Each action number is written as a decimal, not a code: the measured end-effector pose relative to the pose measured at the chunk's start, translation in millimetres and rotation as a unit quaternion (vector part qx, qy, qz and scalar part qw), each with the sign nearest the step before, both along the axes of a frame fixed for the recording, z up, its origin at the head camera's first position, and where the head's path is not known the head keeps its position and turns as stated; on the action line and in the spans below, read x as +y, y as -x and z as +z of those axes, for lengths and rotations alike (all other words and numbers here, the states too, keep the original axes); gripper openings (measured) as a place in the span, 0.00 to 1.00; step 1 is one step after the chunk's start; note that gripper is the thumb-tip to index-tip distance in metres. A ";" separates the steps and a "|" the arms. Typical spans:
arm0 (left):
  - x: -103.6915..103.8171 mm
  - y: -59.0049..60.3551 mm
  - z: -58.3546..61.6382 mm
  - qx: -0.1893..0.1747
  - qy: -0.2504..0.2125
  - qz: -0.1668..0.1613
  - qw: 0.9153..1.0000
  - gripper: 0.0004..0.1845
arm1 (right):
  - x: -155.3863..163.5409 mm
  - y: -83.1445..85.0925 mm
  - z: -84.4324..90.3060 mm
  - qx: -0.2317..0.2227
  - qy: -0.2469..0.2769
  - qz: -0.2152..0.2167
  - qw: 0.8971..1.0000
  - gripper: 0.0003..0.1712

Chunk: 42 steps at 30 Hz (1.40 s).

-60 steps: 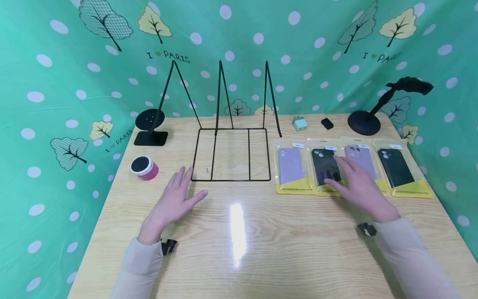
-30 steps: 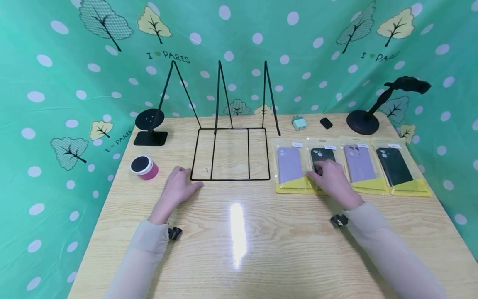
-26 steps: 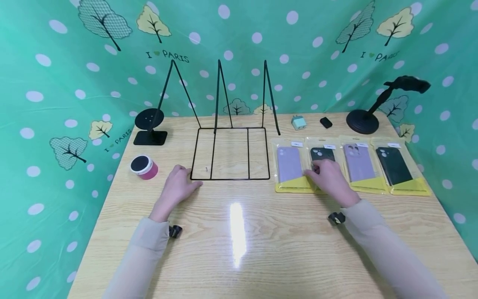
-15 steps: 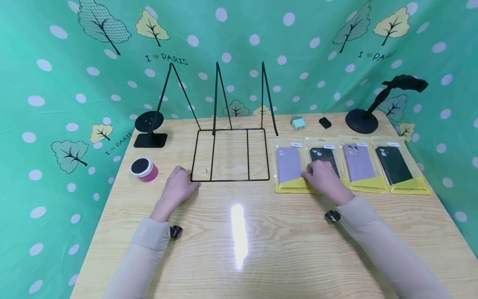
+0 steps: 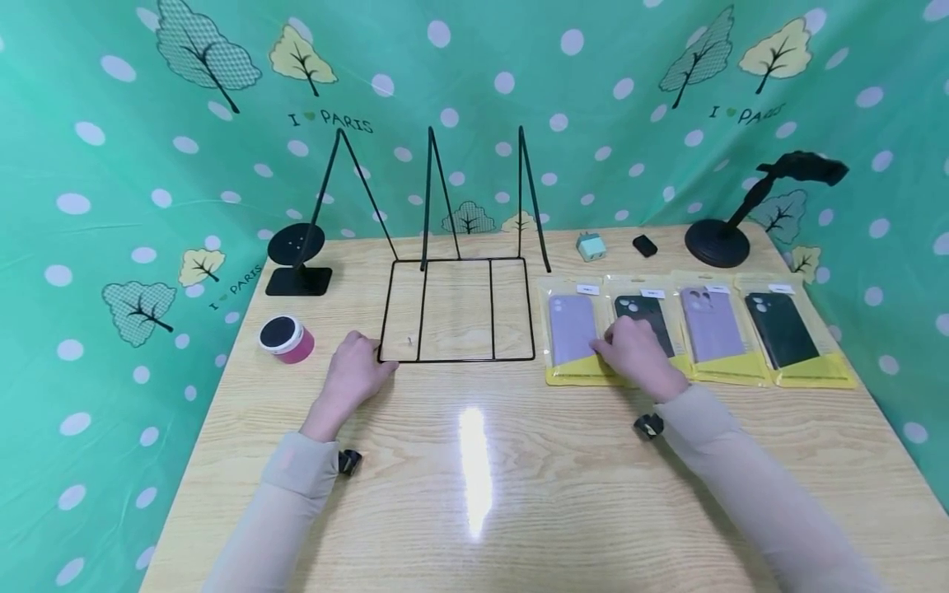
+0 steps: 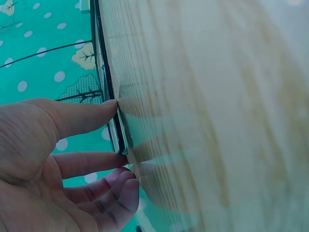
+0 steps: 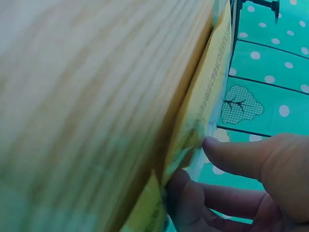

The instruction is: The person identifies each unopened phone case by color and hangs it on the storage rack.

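My left hand holds the front left corner of a black wire rack. In the left wrist view the thumb lies against the rack's bar, fingers on its other side. Several bagged phone cases lie in a row at right. My right hand pinches the right edge of the leftmost bag, a purple phone case, partly covering the black phone case beside it. The right wrist view shows the thumb on the bag's edge; the fingertips are partly hidden.
Further right lie another purple case and a black one. Behind are a mint charger plug, a small black object and a black stand. At left stand a pink jar and a black stand.
Both hands were spread above the table. The left has come down and taken hold of the rack's corner. The right has lowered and shifted left to the first bag's edge.
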State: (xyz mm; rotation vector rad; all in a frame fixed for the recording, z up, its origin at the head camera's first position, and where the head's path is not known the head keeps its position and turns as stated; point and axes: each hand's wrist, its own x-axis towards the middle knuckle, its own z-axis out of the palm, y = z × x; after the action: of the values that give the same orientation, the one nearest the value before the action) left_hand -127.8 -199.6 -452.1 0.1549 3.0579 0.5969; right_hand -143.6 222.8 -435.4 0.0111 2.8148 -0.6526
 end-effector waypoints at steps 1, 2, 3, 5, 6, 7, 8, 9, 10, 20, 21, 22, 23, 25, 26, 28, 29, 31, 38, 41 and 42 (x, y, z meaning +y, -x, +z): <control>-0.2 0.0 -0.1 0.002 -0.001 0.000 1.000 0.25 | -0.4 1.1 0.4 -0.004 0.001 -0.003 1.000 0.18; -0.2 0.1 0.0 0.003 -0.002 0.001 1.000 0.26 | -0.6 2.6 0.6 -0.007 0.002 -0.004 1.000 0.17; -0.1 0.1 0.3 0.004 -0.004 0.002 1.000 0.26 | -0.9 3.9 1.0 -0.007 0.003 -0.004 1.000 0.16; -0.1 0.0 0.8 0.006 -0.007 0.004 1.000 0.26 | -1.1 7.1 1.1 -0.003 0.004 -0.008 1.000 0.14; 0.0 0.1 1.3 0.007 -0.008 0.005 1.000 0.26 | -1.0 8.8 1.0 -0.001 0.004 -0.009 1.000 0.13; 0.1 0.1 1.8 0.007 -0.009 0.005 1.000 0.26 | -0.8 10.4 0.5 0.001 0.004 -0.010 1.000 0.13; 0.2 0.2 2.1 0.007 -0.009 0.005 1.000 0.26 | -0.5 11.9 0.0 0.002 0.006 -0.012 1.000 0.12; 0.3 0.4 2.2 0.006 -0.009 0.006 1.000 0.26 | -0.1 13.2 -0.5 0.002 0.008 -0.016 1.000 0.12; 0.4 0.5 2.4 0.006 -0.008 0.005 1.000 0.26 | 0.6 14.5 -1.3 0.000 0.007 -0.019 1.000 0.12; 2.7 2.2 2.0 -0.013 -0.011 0.012 1.000 0.28 | 13.2 18.2 -2.6 -0.024 0.100 -0.030 0.994 0.10; 3.0 2.4 2.2 -0.015 -0.011 0.013 1.000 0.28 | 14.1 17.7 -1.8 -0.021 0.104 -0.027 0.994 0.10; 3.5 2.5 2.5 -0.018 -0.011 0.014 1.000 0.28 | 14.6 17.0 -1.1 -0.017 0.106 -0.026 0.994 0.10; 3.8 2.4 3.0 -0.021 -0.011 0.015 1.000 0.29 | 15.1 16.0 -0.3 -0.014 0.109 -0.024 0.994 0.10; 3.7 2.2 2.9 -0.022 -0.008 0.015 1.000 0.28 | 16.1 13.6 1.6 -0.007 0.121 -0.019 0.992 0.11; 3.4 1.9 2.6 -0.022 -0.006 0.015 1.000 0.28 | 16.8 12.2 2.6 -0.003 0.128 -0.016 0.992 0.10; 2.7 1.3 2.1 -0.022 -0.004 0.014 1.000 0.28 | 18.4 9.1 5.3 0.004 0.145 -0.011 0.989 0.10; 2.4 1.0 1.8 -0.022 -0.003 0.014 1.000 0.28 | 19.3 7.4 6.9 0.008 0.152 -0.009 0.988 0.10; 1.9 0.7 1.3 -0.022 -0.002 0.015 1.000 0.27 | 20.5 4.3 10.0 0.022 0.158 -0.003 0.987 0.10; 2.0 0.6 3.1 -0.024 -0.002 0.015 1.000 0.27 | 19.0 -5.0 19.1 0.072 0.150 0.017 0.986 0.08; 1.9 0.4 3.7 -0.025 -0.001 0.016 1.000 0.27 | 16.1 -9.5 23.0 0.084 0.154 0.024 0.984 0.08; 1.9 0.2 3.8 -0.026 -0.001 0.017 1.000 0.27 | 15.1 -11.1 24.5 0.087 0.157 0.024 0.983 0.07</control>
State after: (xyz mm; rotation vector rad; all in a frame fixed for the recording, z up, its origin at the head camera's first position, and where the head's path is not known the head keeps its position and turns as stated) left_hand -128.0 -197.7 -448.3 0.0874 3.0155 0.5952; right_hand -132.5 237.9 -411.0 -0.1796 2.8281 -1.1276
